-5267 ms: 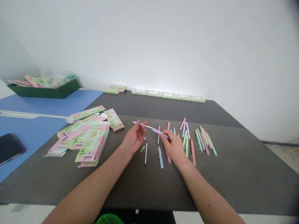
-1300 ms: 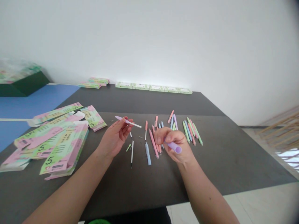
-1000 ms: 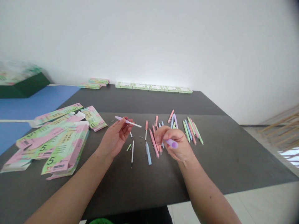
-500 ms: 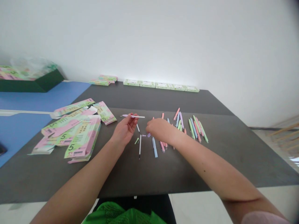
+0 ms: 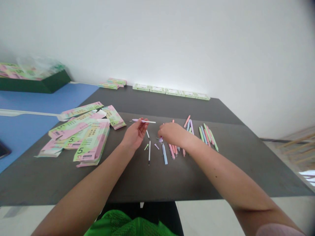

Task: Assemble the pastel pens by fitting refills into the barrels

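My left hand (image 5: 135, 135) pinches a lilac pen (image 5: 136, 120), with a white refill (image 5: 151, 122) sticking out of its right end. To the right, my right hand (image 5: 169, 133) is closed, fingers pointing down, with a small lilac piece (image 5: 160, 140) at its fingertips. On the table between the hands lie a white refill with a dark tip (image 5: 149, 152), a second refill (image 5: 148, 134) partly behind the left hand, a small green clip-like part (image 5: 146, 147) and a small lilac one (image 5: 157, 146). A blue pen barrel (image 5: 164, 154) lies just below my right hand.
Several pink and other pastel pens (image 5: 171, 151) lie under and beside my right forearm, with another group (image 5: 208, 136) farther right. Flattened pink-green packets (image 5: 91, 144) are piled at left. Small boxes (image 5: 173, 92) line the wall. A dark green bin (image 5: 46, 84) stands back left.
The view has shifted slightly. My left hand still holds the lilac pen and refill. My right hand has lifted slightly from the small lilac part, which now shows on the table.
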Demonstrator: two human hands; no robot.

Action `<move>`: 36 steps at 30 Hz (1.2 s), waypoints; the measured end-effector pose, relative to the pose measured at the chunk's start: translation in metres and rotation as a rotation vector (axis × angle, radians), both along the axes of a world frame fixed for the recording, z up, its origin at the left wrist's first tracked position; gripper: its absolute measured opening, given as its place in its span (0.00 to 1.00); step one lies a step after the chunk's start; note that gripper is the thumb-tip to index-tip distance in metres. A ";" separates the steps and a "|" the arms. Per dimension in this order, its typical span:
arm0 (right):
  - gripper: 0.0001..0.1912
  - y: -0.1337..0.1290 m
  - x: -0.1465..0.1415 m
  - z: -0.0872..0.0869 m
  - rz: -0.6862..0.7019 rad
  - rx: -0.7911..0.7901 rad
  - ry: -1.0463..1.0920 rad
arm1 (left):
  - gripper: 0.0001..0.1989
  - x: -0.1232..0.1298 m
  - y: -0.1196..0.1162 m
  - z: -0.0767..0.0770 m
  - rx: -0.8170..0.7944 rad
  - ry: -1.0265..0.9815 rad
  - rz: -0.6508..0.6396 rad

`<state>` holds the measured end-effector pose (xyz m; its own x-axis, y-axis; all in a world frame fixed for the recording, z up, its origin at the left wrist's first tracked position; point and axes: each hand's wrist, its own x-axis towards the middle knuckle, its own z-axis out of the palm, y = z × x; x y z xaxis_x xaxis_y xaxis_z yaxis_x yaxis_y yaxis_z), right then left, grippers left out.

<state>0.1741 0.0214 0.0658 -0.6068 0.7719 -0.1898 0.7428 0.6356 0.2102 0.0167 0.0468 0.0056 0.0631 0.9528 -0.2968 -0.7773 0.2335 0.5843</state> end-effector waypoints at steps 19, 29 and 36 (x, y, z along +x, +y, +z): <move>0.18 -0.020 0.031 -0.046 -0.755 -0.551 1.793 | 0.07 0.008 -0.011 0.001 0.050 0.054 -0.102; 0.19 -0.027 0.011 -0.058 -0.777 -0.629 1.677 | 0.04 0.021 -0.026 -0.003 0.126 0.276 -0.191; 0.17 -0.034 0.016 -0.064 -0.802 -0.516 1.554 | 0.05 0.012 -0.018 -0.003 0.135 0.299 -0.136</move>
<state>0.1903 -0.0121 0.0021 0.0005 0.9862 -0.1654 0.1743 -0.1630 -0.9711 0.0287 0.0283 0.0023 0.1215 0.9736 -0.1931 -0.5341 0.2281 0.8141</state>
